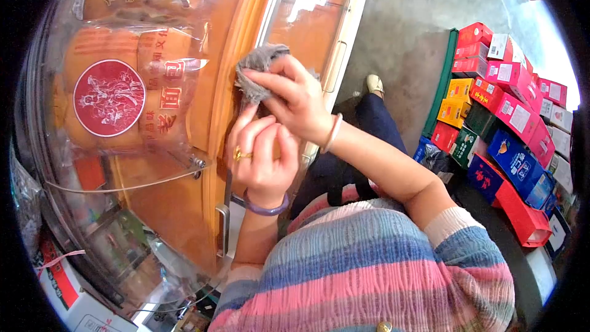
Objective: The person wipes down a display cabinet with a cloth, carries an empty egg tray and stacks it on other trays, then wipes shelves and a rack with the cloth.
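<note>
A crumpled grey cloth [258, 71] is bunched in my right hand [298, 98], pinched between thumb and fingers against the edge of the orange wooden cabinet [230, 49]. Just below, my left hand [264, 157] is closed with its fingers curled in. Its index finger points up and meets the lower end of the cloth. What the curled fingers hold, if anything, is hidden. A metal handle [270, 9] runs along the cabinet above the cloth. A second metal handle [223, 227] is below my left hand.
Left of my hands, clear-wrapped packages of bread [166, 86] sit behind a clear curved panel. Colourful gift boxes [516, 117] are stacked on the right. A white carton [92, 307] stands at the lower left. My shoe [375, 84] is on the grey floor [412, 24].
</note>
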A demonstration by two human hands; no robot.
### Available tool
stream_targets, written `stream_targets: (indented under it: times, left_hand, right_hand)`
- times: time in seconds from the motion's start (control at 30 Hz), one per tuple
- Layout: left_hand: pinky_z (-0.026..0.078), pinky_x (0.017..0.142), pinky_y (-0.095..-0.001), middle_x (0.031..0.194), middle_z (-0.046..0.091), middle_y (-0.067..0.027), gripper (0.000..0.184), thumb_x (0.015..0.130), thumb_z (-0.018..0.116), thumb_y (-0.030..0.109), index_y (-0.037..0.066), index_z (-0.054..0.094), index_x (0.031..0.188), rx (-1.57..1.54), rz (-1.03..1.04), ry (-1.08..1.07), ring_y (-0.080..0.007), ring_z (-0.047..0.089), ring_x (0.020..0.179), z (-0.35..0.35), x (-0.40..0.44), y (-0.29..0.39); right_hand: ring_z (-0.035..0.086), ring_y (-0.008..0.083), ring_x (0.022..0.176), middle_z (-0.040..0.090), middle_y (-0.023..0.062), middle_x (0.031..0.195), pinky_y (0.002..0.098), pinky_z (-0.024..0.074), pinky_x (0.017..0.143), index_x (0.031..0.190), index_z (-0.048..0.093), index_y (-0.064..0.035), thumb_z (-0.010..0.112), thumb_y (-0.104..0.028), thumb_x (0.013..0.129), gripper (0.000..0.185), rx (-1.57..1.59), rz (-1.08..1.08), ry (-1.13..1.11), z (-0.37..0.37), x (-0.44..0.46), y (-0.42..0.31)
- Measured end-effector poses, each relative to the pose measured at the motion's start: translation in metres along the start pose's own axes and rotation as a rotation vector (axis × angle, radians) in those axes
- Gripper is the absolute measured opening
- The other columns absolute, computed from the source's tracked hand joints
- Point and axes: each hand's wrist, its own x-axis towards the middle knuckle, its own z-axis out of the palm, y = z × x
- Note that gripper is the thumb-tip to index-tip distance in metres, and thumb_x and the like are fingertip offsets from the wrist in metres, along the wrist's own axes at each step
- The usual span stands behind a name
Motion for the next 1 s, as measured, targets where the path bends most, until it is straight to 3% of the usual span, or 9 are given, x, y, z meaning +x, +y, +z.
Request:
stream_targets:
  times: [0.13, 0.27, 0.47, 0.53, 0.67, 0.8, 0.83, 0.93, 1.0]
  left_hand:
    - [0.049, 0.081, -0.0393, 0.086, 0.064, -0.0116, 0.002, 0.08, 0.061, -0.001, -0.001, 0.063, 0.079, -0.002, -0.002, 0.002, -0.0322, 0.064, 0.09, -0.013, -0.017, 0.003]
    - [0.048, 0.081, -0.0388, 0.085, 0.065, -0.0099, 0.002, 0.078, 0.061, 0.002, 0.001, 0.063, 0.078, 0.0, -0.011, -0.01, -0.0291, 0.065, 0.089, -0.012, -0.03, 0.004]
    - [0.048, 0.08, -0.0386, 0.084, 0.064, -0.0099, 0.003, 0.078, 0.061, 0.003, 0.0, 0.062, 0.077, -0.049, 0.002, -0.019, -0.0285, 0.064, 0.085, -0.018, -0.044, 0.005]
    - [0.048, 0.079, -0.0386, 0.083, 0.064, -0.0098, 0.005, 0.079, 0.06, 0.004, 0.0, 0.062, 0.077, -0.063, 0.015, -0.005, -0.0283, 0.064, 0.083, -0.022, -0.046, 0.003]
    - [0.048, 0.077, -0.0382, 0.081, 0.064, -0.0094, 0.006, 0.081, 0.058, 0.003, 0.0, 0.06, 0.076, -0.045, 0.032, 0.03, -0.0273, 0.064, 0.08, -0.039, -0.052, -0.003]
    - [0.049, 0.075, -0.0395, 0.087, 0.063, -0.007, 0.004, 0.079, 0.063, 0.006, 0.003, 0.061, 0.077, -0.075, -0.011, -0.033, -0.0252, 0.064, 0.084, -0.035, -0.065, -0.006]
    - [0.049, 0.075, -0.0391, 0.087, 0.063, -0.0069, 0.004, 0.078, 0.063, 0.007, 0.003, 0.062, 0.078, -0.098, 0.005, -0.036, -0.0251, 0.064, 0.084, -0.035, -0.066, -0.007]
    - [0.05, 0.074, -0.0388, 0.087, 0.063, -0.0067, 0.004, 0.078, 0.063, 0.007, 0.003, 0.062, 0.078, -0.142, -0.003, -0.089, -0.0252, 0.064, 0.084, -0.039, -0.073, -0.005]
    - [0.05, 0.074, -0.0388, 0.087, 0.063, -0.0068, 0.003, 0.077, 0.063, 0.006, 0.004, 0.062, 0.077, -0.129, 0.027, -0.091, -0.0249, 0.064, 0.084, -0.037, -0.076, -0.007]
  right_hand:
    - [0.061, 0.03, 0.08, 0.062, 0.0133, 0.085, 0.0352, 0.0515, 0.072, 0.098, 0.069, -0.0096, 0.066, -0.002, 0.071, 0.028, -0.092, -0.069, 0.237, -0.008, 0.052, 0.044]
    - [0.065, 0.0201, 0.089, 0.068, 0.0125, 0.095, 0.0315, 0.0511, 0.079, 0.101, 0.063, -0.0029, 0.064, -0.004, 0.076, 0.024, 0.221, 0.224, 0.34, -0.006, 0.081, 0.064]
    - [0.063, 0.0305, 0.087, 0.063, 0.0138, 0.093, 0.0349, 0.0503, 0.079, 0.093, 0.061, -0.0064, 0.063, -0.001, 0.066, 0.028, 0.134, 0.111, -0.102, 0.024, -0.021, -0.003]
    - [0.063, 0.0266, 0.086, 0.063, 0.0128, 0.09, 0.0337, 0.05, 0.079, 0.094, 0.061, -0.0054, 0.063, -0.001, 0.068, 0.026, 0.245, 0.173, -0.122, 0.038, -0.029, 0.001]
    - [0.059, 0.0126, 0.088, 0.064, 0.0051, 0.095, 0.0275, 0.0492, 0.078, 0.104, 0.059, -0.0011, 0.058, 0.001, 0.079, 0.025, 0.63, 0.7, 0.25, 0.032, -0.014, 0.025]
    - [0.057, 0.0104, 0.085, 0.063, 0.0036, 0.093, 0.0256, 0.0482, 0.075, 0.107, 0.058, -0.001, 0.06, -0.002, 0.082, 0.025, 0.89, 0.643, 0.368, 0.067, -0.021, 0.005]
    - [0.056, 0.0101, 0.084, 0.062, 0.0026, 0.092, 0.0254, 0.0476, 0.075, 0.103, 0.059, -0.0009, 0.062, -0.001, 0.08, 0.023, 0.609, 0.653, 0.265, 0.066, -0.027, 0.001]
    - [0.054, 0.0066, 0.085, 0.059, -0.0001, 0.09, 0.0235, 0.0454, 0.075, 0.097, 0.059, -0.0032, 0.063, -0.002, 0.078, 0.019, 0.598, 0.459, 0.099, 0.081, -0.069, -0.012]
    - [0.058, 0.0136, 0.085, 0.061, 0.0051, 0.085, 0.027, 0.0476, 0.079, 0.092, 0.06, 0.0001, 0.064, -0.001, 0.074, 0.018, 0.601, 0.56, 0.161, 0.079, -0.066, -0.013]
